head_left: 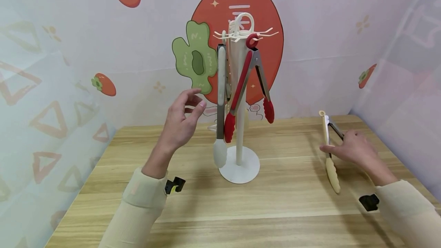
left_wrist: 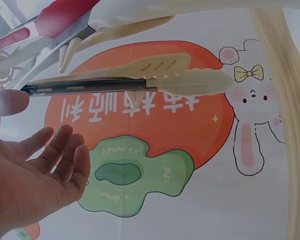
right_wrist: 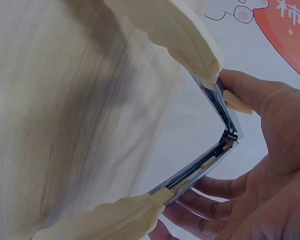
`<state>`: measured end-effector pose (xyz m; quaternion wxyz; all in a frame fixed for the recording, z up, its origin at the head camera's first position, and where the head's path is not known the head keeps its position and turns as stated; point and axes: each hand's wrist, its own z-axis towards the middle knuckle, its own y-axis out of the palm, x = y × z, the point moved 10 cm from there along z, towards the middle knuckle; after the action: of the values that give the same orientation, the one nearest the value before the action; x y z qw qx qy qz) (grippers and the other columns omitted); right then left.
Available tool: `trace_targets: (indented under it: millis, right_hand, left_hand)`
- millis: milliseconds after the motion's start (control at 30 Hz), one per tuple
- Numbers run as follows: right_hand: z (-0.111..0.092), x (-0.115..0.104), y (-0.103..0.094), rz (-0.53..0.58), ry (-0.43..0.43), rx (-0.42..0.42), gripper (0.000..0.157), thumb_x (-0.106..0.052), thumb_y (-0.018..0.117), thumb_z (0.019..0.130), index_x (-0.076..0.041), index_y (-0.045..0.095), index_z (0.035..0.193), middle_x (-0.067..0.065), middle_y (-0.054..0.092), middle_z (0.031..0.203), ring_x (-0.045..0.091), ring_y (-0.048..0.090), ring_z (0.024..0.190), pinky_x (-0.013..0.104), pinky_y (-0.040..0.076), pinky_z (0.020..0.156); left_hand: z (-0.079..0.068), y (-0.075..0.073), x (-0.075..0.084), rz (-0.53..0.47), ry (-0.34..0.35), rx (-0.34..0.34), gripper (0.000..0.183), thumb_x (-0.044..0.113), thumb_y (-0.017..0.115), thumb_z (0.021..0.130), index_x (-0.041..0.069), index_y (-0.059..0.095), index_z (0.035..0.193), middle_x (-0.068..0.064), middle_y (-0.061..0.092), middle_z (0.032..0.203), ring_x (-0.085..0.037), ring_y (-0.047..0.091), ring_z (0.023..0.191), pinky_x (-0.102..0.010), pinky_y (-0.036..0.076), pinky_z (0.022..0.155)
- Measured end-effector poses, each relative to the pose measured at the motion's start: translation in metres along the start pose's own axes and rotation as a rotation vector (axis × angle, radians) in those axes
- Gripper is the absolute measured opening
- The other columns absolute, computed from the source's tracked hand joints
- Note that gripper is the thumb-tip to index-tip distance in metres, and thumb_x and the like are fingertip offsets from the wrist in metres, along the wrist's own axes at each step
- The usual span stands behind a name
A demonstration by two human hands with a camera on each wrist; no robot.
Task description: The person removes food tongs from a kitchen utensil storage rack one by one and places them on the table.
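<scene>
My right hand (head_left: pixel 356 148) grips a pair of cream-tipped tongs (head_left: pixel 332 175) at the right of the table. In the right wrist view, thumb and fingers hold its two metal arms from outside, and the arms are spread in a wide V. My left hand (head_left: pixel 182 119) is raised beside the white hanging rack (head_left: pixel 240 137), its fingers loosely bent and holding nothing. Closest to it hang white tongs (head_left: pixel 221 98), with red tongs (head_left: pixel 237 91) in front of the post. The left wrist view also shows cream-tipped tongs (left_wrist: pixel 200 81) near that hand, hanging on the rack.
Prongs (head_left: pixel 268 33) spread from the rack's top under a loop handle (head_left: pixel 244 20). A round white base (head_left: pixel 246 171) stands on the wooden table (head_left: pixel 275 202). Behind is a printed cloth (head_left: pixel 148 49) with persimmons; more cloth (head_left: pixel 410 87) hangs at the right side.
</scene>
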<state>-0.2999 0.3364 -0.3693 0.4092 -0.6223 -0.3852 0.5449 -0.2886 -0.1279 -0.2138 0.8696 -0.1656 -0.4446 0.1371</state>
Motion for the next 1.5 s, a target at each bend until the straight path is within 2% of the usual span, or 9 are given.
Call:
trace_targets:
  millis: [200,467,700,833,967,1500]
  right_hand:
    - [0.0,0.0,0.003,-0.006,-0.005,0.007,0.073,-0.065,0.073,0.081,0.001,0.042,0.08,0.019,0.043,0.08,0.03,0.045,0.068,0.036,0.036,0.053]
    - [0.001,0.003,0.009,-0.02,0.005,-0.035,0.069,-0.066,0.071,0.082,-0.004,0.042,0.074,0.016,0.042,0.078,0.029,0.042,0.069,0.036,0.035,0.054]
    - [0.001,0.006,0.015,-0.024,0.035,-0.084,0.071,-0.068,0.071,0.081,-0.003,0.043,0.078,0.018,0.044,0.081,0.031,0.045,0.07,0.038,0.039,0.054]
    - [0.003,0.011,0.017,-0.04,0.063,-0.108,0.08,-0.069,0.07,0.08,0.006,0.044,0.087,0.027,0.046,0.087,0.037,0.049,0.074,0.043,0.042,0.055]
    - [0.006,0.012,0.019,-0.072,0.072,-0.128,0.087,-0.071,0.068,0.08,0.011,0.045,0.094,0.036,0.047,0.095,0.045,0.052,0.081,0.051,0.045,0.058]
    - [0.01,0.016,0.026,-0.101,0.112,-0.182,0.083,-0.07,0.066,0.082,0.01,0.049,0.092,0.034,0.047,0.092,0.044,0.051,0.08,0.057,0.045,0.06]
  left_hand:
    - [0.0,0.0,-0.001,-0.005,0.002,0.002,0.041,0.02,0.058,0.102,0.002,0.054,0.139,-0.011,0.061,0.114,-0.023,0.057,0.109,-0.04,0.046,0.091]
    - [0.003,0.002,-0.001,-0.019,-0.001,-0.003,0.042,0.023,0.057,0.103,0.004,0.053,0.14,-0.011,0.061,0.115,-0.022,0.056,0.109,-0.04,0.045,0.091]
    - [0.006,0.007,0.001,-0.045,0.005,-0.015,0.042,0.023,0.054,0.104,0.003,0.052,0.141,-0.012,0.059,0.118,-0.023,0.056,0.111,-0.043,0.045,0.094]
    - [0.009,0.009,0.002,-0.053,0.008,-0.025,0.043,0.025,0.053,0.105,0.003,0.051,0.142,-0.012,0.059,0.12,-0.023,0.055,0.112,-0.041,0.045,0.095]
    - [0.011,0.012,0.001,-0.069,0.002,-0.034,0.044,0.024,0.052,0.105,0.003,0.051,0.143,-0.014,0.059,0.122,-0.025,0.054,0.114,-0.044,0.043,0.097]
    - [0.017,0.02,0.003,-0.082,0.015,-0.084,0.052,0.03,0.049,0.104,0.004,0.046,0.148,-0.014,0.058,0.128,-0.025,0.052,0.121,-0.046,0.042,0.102]
